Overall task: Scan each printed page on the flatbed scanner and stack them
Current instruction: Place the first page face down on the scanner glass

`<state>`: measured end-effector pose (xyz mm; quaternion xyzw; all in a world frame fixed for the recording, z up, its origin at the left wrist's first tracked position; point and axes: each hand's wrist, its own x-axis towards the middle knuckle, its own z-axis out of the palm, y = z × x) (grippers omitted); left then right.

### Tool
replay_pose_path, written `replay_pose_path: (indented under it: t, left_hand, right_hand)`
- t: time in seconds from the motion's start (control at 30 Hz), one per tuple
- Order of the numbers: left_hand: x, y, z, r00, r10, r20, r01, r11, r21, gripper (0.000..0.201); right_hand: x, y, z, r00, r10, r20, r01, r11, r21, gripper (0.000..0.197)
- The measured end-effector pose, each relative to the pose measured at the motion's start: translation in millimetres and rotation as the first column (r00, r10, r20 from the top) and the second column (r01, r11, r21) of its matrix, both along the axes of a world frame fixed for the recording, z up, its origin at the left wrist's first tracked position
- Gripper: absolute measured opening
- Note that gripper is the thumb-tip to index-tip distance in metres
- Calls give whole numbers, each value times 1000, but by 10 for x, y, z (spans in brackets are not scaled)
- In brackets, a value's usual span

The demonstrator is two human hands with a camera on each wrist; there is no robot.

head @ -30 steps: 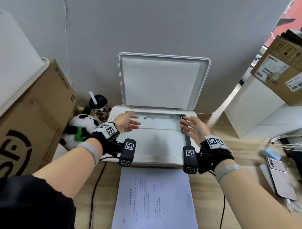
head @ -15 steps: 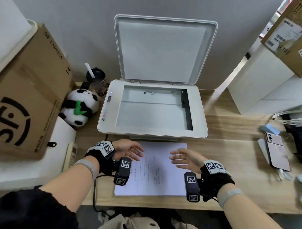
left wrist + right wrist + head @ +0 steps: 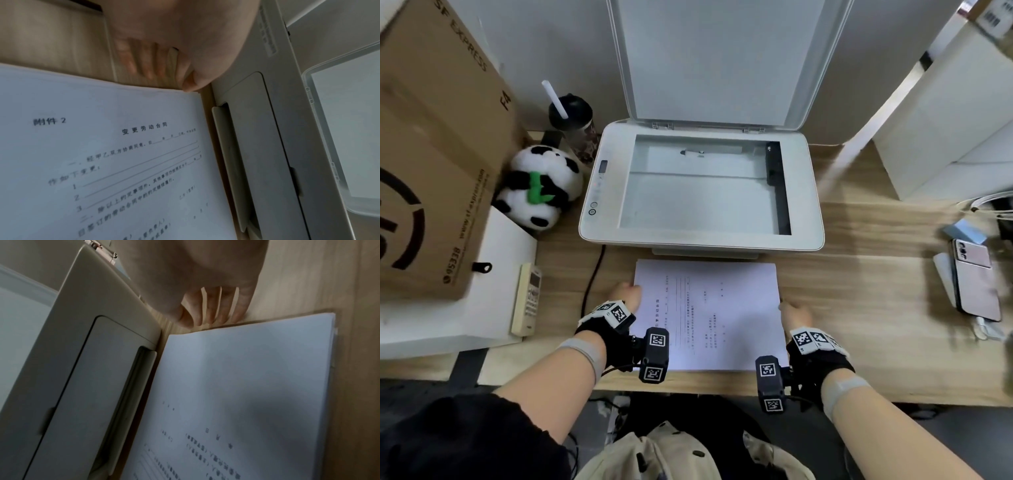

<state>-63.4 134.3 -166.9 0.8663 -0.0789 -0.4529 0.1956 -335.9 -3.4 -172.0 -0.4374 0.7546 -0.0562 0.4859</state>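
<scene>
Flatbed scanner [image 3: 700,185] at centre frame, lid up, glass bare. Stack of printed pages [image 3: 709,313] just below it on the desk [image 3: 859,291]. Left hand [image 3: 625,296] and right hand [image 3: 796,313] at the stack's side edges, fingers [image 3: 240,311] straight, touching the sheets, gripping nothing. Likely risks: lifting several sheets together, or skewing the stack through uneven side pressure.
</scene>
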Motion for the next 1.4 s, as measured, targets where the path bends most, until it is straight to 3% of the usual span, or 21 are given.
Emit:
replay_pose_path:
  t: [0.17, 0.37, 0.5, 0.67, 0.77, 0.87, 0.9, 0.97, 1.03, 1.17, 1.3, 1.4]
  left_hand:
    - [-14, 2, -144, 993, -114, -34, 117, 989, 88, 38]
    - [-19, -42, -131, 994, -94, -62, 99, 991, 86, 38]
    - [13, -27, -154, 998, -40, -49, 42, 998, 43, 20]
    - [0, 28, -113, 1000, 10, 13, -10, 1000, 10, 28]
    - [-53, 63, -19, 999, 52, -3, -52, 997, -53, 6]
    - [-76, 109, -10, 999, 37, -21, -39, 996, -83, 18]
    - [-78, 112, -9, 999, 40, -37, -43, 995, -87, 31]
    - [-77, 129, -24, 998, 57, -39, -60, 995, -81, 48]
    - [-76, 133, -28, 997, 66, -50, -71, 993, -93, 44]
    - [-68, 130, 1, 991, 98, -92, -112, 982, -151, 35]
    - [2, 151, -22, 987, 85, -134, -110, 975, -191, 45]
    - [57, 124, 77, 970, 74, -233, -127, 968, -218, 35]
  right_hand:
    - [112, 47, 83, 992, 121, -24, -121, 993, -2, 33]
    - [152, 100, 85, 991, 129, -44, -131, 990, -43, 40]
    - [179, 117, 98, 993, 114, -44, -116, 992, -46, 44]
    - [147, 88, 74, 998, 48, -37, -51, 994, -96, 37]
    - [146, 84, 101, 1000, 13, -19, -16, 988, -153, 33]
    - [136, 79, 117, 1000, 9, -19, -13, 975, -221, 28]
    - [135, 96, 151, 1000, 10, -14, -13, 969, -246, 23]
    - [117, 88, 144, 999, 47, -17, -50, 961, -271, 4]
    - [85, 65, 106, 995, 97, -37, -103, 959, -265, 23]
    - [46, 5, 21, 987, 160, 28, -156, 982, -106, 14]
    - [-3, -26, 21, 997, 58, 44, -52, 990, -130, 23]
    - [-16, -45, 142, 991, -61, 119, 84, 976, -199, 25]
